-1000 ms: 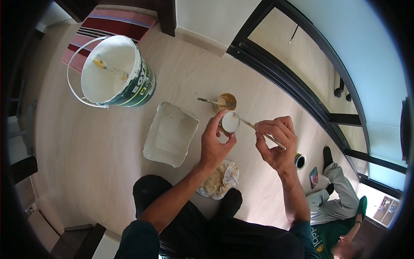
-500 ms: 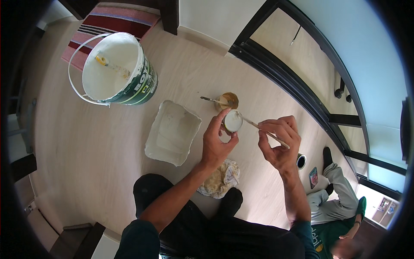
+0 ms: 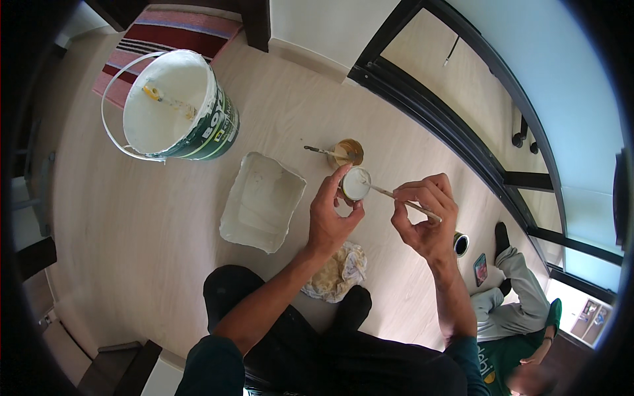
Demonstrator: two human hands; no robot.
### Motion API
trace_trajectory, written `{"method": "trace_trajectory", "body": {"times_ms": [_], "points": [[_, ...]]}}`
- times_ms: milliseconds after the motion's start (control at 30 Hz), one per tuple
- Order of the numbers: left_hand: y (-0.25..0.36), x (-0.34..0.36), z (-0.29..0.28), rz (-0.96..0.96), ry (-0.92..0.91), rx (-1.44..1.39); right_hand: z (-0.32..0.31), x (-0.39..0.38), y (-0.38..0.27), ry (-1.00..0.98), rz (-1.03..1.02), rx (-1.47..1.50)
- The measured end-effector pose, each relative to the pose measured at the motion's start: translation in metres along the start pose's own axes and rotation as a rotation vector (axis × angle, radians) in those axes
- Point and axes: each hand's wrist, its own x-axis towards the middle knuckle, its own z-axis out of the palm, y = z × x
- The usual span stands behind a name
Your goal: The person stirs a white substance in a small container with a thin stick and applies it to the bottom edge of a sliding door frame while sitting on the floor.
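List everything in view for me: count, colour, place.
Bucket: one, green and white, upper left
Handled tool: one, partly yellow, in bucket
Rug: one, red striped, upper left
Tray: one, off-white, left of centre
Jar: one, tan, just above centre
Second brush: one, dark, at jar
Small container: one, white-topped, centre
Thin paintbrush: one, pale, right of centre
Cloth: one, stained white, below centre
Open tin: one, dark inside, right
Phone: one, dark, right
Door frame: one, black, upper right
Other person: one, green top, lower right
Left hand: one, bare, holding container
Right hand: one, bare, holding paintbrush
Legs: two, black, bottom
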Motion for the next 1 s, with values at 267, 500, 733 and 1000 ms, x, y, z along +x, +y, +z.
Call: {"method": "trace_trajectory", "body": {"times_ms": [267, 500, 733, 1000], "points": [[0.001, 0.001, -0.001, 0.001, -0.001, 0.006, 0.0, 0.0, -0.001, 0.02, -0.002, -0.031], [0.002, 0.002, -0.002, 0.004, 0.008, -0.007, -0.001, 0.0, -0.002, 0.066, 0.028, -0.004], [0.006, 0.004, -0.002, -0.016, -0.008, -0.118, 0.0, -0.014, 0.024, 0.143, 0.472, 0.393], [0.002, 0.003, -0.002, -0.021, -0.09, -0.153, -0.004, -0.014, 0.056, 0.119, 0.611, 0.533]]}}
